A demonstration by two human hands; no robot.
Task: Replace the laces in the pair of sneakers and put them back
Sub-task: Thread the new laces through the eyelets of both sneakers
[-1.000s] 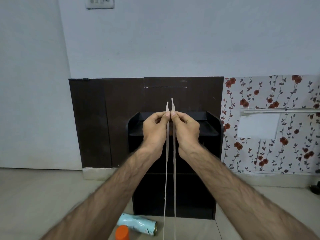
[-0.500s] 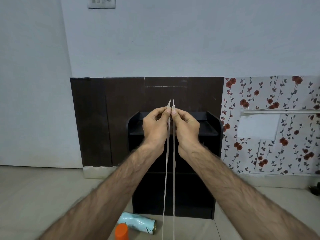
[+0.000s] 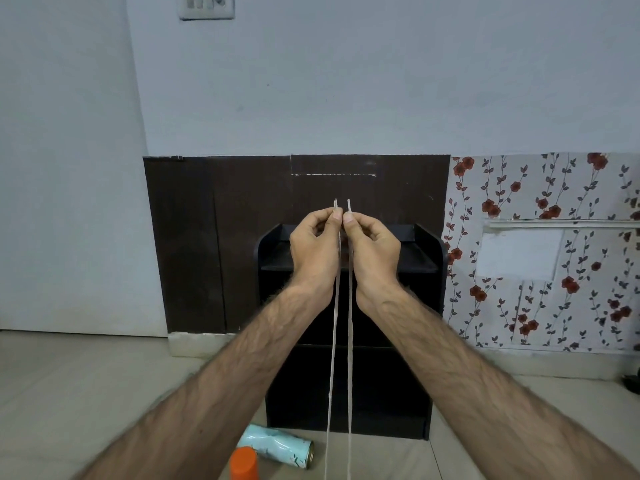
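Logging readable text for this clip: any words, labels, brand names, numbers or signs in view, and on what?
None can be read.
Pale blue can lying on the floor: dark pattern only, no legible lettering.
Orange cap: plain.
Wall switch plate: no markings readable.
Floral wallpaper: flowers only.
Lace and black shelf unit: no print visible.

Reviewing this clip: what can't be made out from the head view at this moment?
- Sneakers: none in the head view.
- Lace strands: lower ends cut off by the bottom edge, so where they lead is unknown.
- Left hand and right hand: each pinches a tip.
- Can: label too small to read.
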